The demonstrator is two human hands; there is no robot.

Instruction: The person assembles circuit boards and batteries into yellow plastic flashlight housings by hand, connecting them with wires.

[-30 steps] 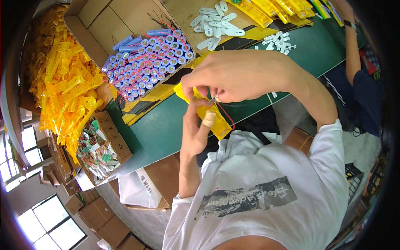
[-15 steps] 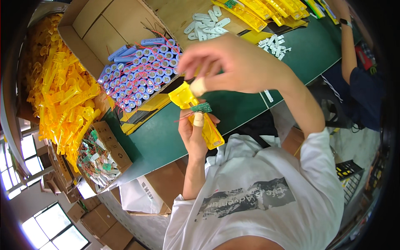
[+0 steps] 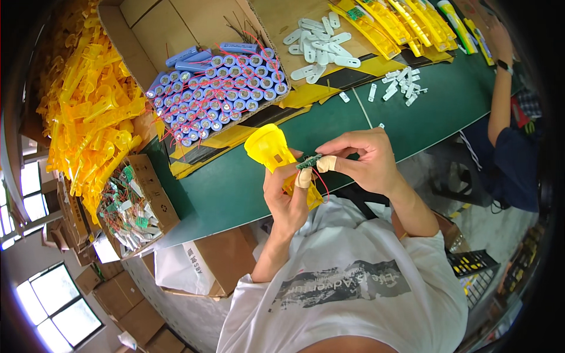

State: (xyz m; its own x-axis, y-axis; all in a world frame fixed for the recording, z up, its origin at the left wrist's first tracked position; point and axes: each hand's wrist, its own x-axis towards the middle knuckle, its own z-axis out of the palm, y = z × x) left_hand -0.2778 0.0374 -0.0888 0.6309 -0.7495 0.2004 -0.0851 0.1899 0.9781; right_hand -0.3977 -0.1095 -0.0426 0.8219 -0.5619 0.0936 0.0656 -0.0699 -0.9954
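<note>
Yellow casing sits at the middle of the frame, held over the near edge of the green worktop. Sweeping from the left, I see a heap of yellow plastic parts at upper left, a carton of wired boards below it, then a box of blue cells. The casing's long axis slants from upper left to lower right; its broad, flared end points up and left, toward the box, and the narrower end drops toward the shirt. It looks light, smooth and fairly stiff, perhaps a little slippery; a grip across the narrower body, thumb on top, seems best, without squeezing the thin walls. The left hand has just such a hold, fingers closed round the body, its wrapped thumb up by a green circuit board. That board looks the more fragile, best taken by its edges. Just right of it, the right hand pinches the board between thumb and fingers, nearly closed, with a red wire curving below. Beyond, small white pieces lie at upper right.
</note>
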